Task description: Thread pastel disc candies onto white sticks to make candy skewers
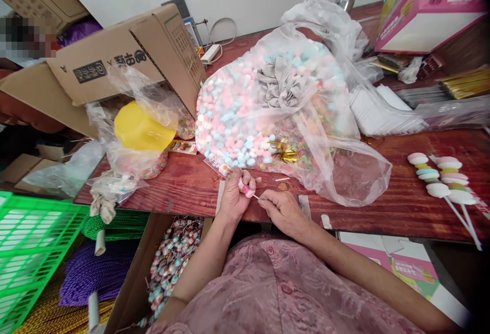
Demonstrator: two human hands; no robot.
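Note:
My left hand is closed around a small pink marshmallow lollipop, near the table's front edge. A printed clear wrapper shows just above the fingers; whether it encloses the candy I cannot tell. My right hand pinches the lower end of the lollipop's thin white stick. Just beyond both hands lies a large clear bag of pastel marshmallows, with a bunch of gold twist ties and a crumpled grey cloth on it.
Left stand a cardboard box, a bag with a yellow sheet and a green crate. Finished-looking candies fill a box below. Marshmallow skewers, white sleeves and a pink carton are on the right.

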